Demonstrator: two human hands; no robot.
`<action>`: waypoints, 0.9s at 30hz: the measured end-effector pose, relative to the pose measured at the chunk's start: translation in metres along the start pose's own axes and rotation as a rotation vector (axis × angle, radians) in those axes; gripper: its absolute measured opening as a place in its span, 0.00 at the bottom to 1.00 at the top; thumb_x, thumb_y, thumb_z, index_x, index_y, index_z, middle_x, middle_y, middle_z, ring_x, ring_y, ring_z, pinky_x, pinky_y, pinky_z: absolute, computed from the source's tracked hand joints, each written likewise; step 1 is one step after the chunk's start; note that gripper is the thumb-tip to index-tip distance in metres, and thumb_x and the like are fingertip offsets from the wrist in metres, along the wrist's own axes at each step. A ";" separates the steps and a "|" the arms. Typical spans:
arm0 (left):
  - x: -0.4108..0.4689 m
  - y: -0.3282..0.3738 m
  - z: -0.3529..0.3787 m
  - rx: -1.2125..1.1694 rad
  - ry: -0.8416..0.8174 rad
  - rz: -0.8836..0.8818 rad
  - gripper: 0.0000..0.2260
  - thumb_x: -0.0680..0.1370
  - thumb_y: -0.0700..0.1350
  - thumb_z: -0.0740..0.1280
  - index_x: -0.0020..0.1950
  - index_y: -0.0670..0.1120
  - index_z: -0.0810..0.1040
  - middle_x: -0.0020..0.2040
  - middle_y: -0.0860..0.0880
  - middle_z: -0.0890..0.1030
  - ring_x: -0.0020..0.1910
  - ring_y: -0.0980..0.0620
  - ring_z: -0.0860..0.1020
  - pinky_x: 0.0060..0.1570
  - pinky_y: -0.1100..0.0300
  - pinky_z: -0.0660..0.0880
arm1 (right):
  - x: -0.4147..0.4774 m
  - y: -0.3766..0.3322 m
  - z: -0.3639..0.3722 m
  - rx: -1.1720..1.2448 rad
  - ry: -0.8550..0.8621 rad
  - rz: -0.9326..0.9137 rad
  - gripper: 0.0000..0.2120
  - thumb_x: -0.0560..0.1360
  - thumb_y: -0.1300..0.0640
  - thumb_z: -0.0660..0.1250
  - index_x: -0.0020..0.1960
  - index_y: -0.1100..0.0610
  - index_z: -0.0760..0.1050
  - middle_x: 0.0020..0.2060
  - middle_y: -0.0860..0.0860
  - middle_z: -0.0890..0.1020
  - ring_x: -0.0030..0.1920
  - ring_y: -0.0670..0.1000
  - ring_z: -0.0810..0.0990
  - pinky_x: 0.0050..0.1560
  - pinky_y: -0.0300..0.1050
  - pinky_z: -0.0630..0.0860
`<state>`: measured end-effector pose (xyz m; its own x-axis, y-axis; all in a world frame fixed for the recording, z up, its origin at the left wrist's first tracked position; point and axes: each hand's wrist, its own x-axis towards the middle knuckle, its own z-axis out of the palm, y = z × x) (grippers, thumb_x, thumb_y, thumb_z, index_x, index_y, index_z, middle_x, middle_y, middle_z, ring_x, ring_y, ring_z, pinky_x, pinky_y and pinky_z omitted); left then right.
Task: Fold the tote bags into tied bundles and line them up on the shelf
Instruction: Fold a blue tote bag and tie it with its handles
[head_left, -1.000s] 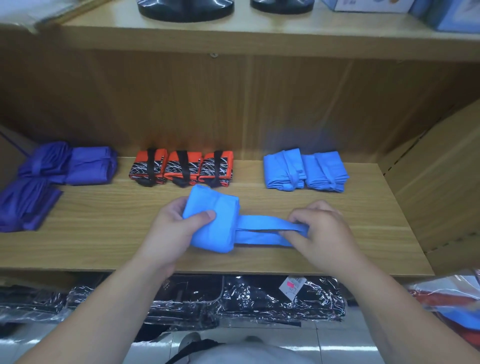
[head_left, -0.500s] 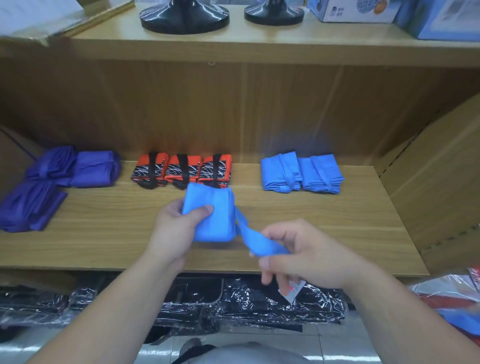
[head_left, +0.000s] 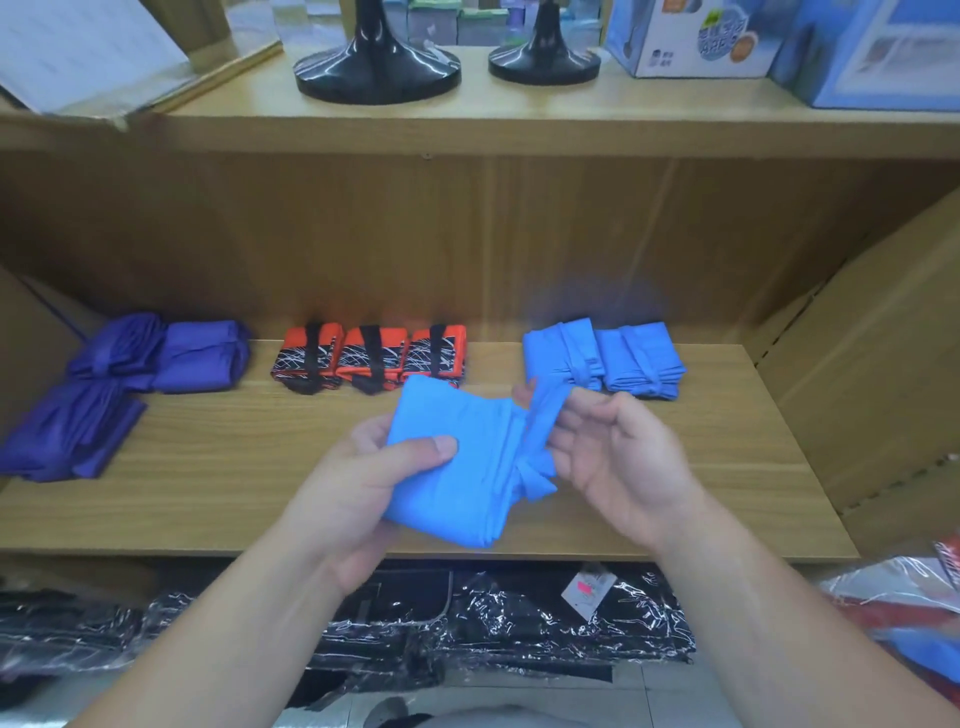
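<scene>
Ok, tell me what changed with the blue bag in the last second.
The left hand raised and tilted the folded blue bag, gripping it throughout. The right hand swung the strap from stretched rightward to up around the bag's right end. The tied bundles behind stayed put.

Black stand bases (head_left: 377, 73), blue boxes (head_left: 691, 41)

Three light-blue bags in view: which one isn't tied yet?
The folded blue bag gripped by the left hand, its strap held in the right hand. The other two blue bundles lie strapped on the shelf.
</scene>
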<state>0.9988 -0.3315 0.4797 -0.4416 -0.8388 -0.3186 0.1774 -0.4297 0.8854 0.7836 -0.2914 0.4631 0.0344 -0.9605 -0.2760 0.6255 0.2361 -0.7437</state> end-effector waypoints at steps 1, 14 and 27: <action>-0.001 -0.003 0.001 0.013 -0.016 -0.007 0.09 0.67 0.41 0.71 0.46 0.44 0.87 0.50 0.41 0.86 0.44 0.45 0.85 0.41 0.56 0.82 | 0.001 0.000 0.004 0.063 0.022 -0.067 0.22 0.75 0.63 0.54 0.66 0.64 0.74 0.66 0.57 0.80 0.58 0.60 0.83 0.49 0.49 0.83; 0.008 -0.006 -0.002 0.141 0.122 0.030 0.18 0.66 0.43 0.73 0.55 0.40 0.82 0.50 0.41 0.86 0.47 0.44 0.84 0.49 0.51 0.78 | -0.004 -0.002 0.022 -0.438 0.142 -0.235 0.11 0.78 0.70 0.66 0.49 0.57 0.84 0.58 0.50 0.85 0.32 0.49 0.80 0.28 0.37 0.72; 0.008 0.000 -0.001 0.259 0.016 0.039 0.19 0.67 0.40 0.73 0.57 0.39 0.82 0.53 0.40 0.85 0.50 0.43 0.84 0.58 0.42 0.77 | -0.014 0.004 0.015 -0.755 -0.028 -0.297 0.13 0.66 0.57 0.73 0.51 0.58 0.84 0.55 0.35 0.82 0.65 0.42 0.78 0.52 0.40 0.81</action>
<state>0.9965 -0.3384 0.4764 -0.4244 -0.8590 -0.2863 -0.0378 -0.2991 0.9535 0.7973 -0.2787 0.4728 -0.0242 -0.9997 0.0054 -0.0827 -0.0034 -0.9966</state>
